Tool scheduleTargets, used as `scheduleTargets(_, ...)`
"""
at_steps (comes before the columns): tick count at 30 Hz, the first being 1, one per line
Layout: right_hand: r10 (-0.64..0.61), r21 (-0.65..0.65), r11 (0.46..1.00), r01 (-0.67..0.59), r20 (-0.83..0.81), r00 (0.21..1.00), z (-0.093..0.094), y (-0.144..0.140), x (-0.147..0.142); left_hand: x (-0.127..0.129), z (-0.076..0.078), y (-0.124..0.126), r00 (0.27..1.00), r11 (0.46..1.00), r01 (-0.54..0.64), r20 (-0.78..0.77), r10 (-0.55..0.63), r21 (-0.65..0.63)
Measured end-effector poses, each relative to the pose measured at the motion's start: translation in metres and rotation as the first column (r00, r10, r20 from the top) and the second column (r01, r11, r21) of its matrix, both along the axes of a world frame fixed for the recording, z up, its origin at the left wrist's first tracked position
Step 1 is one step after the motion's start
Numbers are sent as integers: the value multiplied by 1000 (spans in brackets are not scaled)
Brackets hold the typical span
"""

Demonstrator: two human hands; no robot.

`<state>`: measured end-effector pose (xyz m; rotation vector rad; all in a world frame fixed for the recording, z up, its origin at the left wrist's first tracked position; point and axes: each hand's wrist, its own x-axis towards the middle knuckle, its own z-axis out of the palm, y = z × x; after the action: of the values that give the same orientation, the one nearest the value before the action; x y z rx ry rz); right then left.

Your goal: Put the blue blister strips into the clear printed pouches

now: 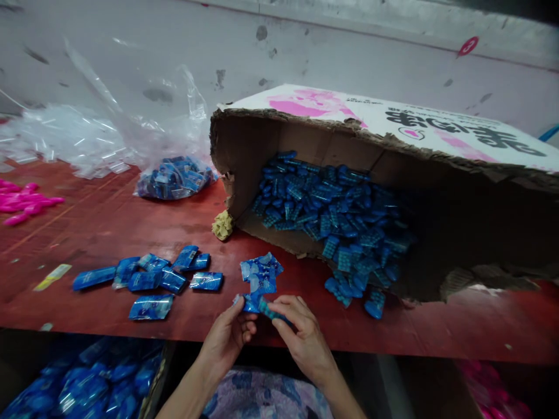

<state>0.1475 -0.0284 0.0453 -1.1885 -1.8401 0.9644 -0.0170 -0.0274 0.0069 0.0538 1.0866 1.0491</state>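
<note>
At the table's front edge, my left hand (232, 331) pinches a small blue printed wrapper (250, 302) between thumb and fingers. My right hand (301, 337) grips a blue plastic piece with a studded teal face (267, 308); its end meets the wrapper, and I cannot tell how far inside it is. Just beyond my hands lie a few flat printed wrappers (262, 273). To the left, several filled blue packets (146, 280) lie in a loose group. Many more studded blue pieces (332, 203) spill from a cardboard box on its side.
The torn-edged carton (244, 134) takes up the right of the red table (105, 227). At the back left are a clear bag of blue packets (174, 177), clear plastic sleeves (65, 139) and pink pieces (26, 201). Below the edge, a bin holds blue packets (96, 378).
</note>
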Motion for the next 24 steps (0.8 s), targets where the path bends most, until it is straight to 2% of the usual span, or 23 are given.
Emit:
scheduleTargets(8,8,-82,997,-15,-85,996,2,1,-1,1,5,-3,995,992,-7,-103,20,126)
scheduleTargets(14,-64,-246,969,4,-235,970,-9,2,-1,2,5,-3,996,983,-5,-89,21,181)
scheduleTargets(20,-65,-332,943,-24,-253,965,-15,4,0,6,4,-4,986,978,42,-168,-7,203)
scheduleTargets(22,-115,-361,932,22,-237,965,-17,4,-4,10,5,-4,989,979,48,-147,-18,199)
scheduleTargets(24,-196,-310,941,134,-176,965,-19,1,-10,13,5,-3,997,982,42,-73,-29,185)
